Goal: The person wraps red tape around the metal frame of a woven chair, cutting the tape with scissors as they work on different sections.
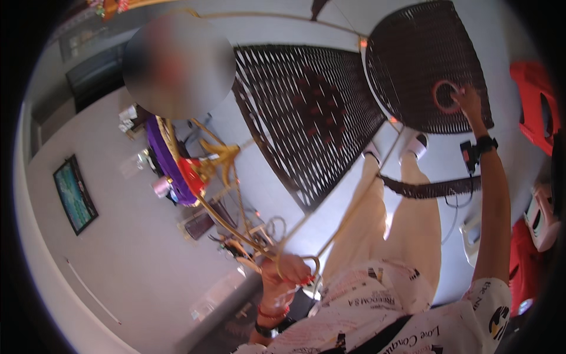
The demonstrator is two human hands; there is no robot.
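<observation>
A chair with a gold-coloured metal frame has a dark brown woven panel [274, 88] with a reddish pattern and a rounded dark woven panel [420, 57] to its right. At lower centre, my left hand [287, 270] is closed around a curled part of the gold metal frame [221, 221]. My right hand [469, 104], at upper right, pinches a round reddish ring [435, 98], perhaps a roll of tape, over the rounded panel. Whether the ring touches the weave cannot be told. A dark woven strip [420, 189] runs from the frame towards my right forearm, which hides its far end.
My feet [414, 146] stand close to the rounded panel. Red plastic chairs [533, 97] are at the right edge. On the left are a purple and red cloth [170, 163], tools and small items, and a framed picture or screen [75, 194] on the wall. A round area at upper left is blurred.
</observation>
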